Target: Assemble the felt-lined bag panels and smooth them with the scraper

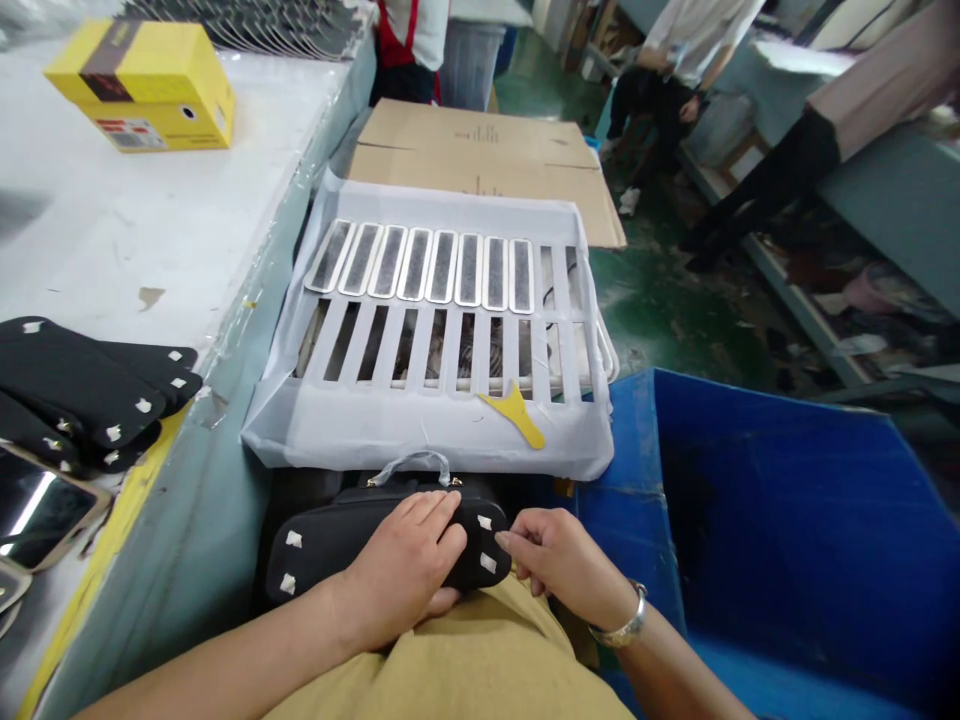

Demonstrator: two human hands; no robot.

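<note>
a factory floor: workbench [112, 240], cardboard sheets [480, 150], blue bin [787, 480], co-workers nearby.

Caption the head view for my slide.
Left hand holds a black piece on the lap; right hand touches its edge.

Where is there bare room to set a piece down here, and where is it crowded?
Bare white tabletop lies between the yellow box and the stack of black pieces. The flat cardboard beyond the slotted tray is bare too. Crowded: the lap, where the left hand and right hand hold the black piece, and the table's near corner.
</note>
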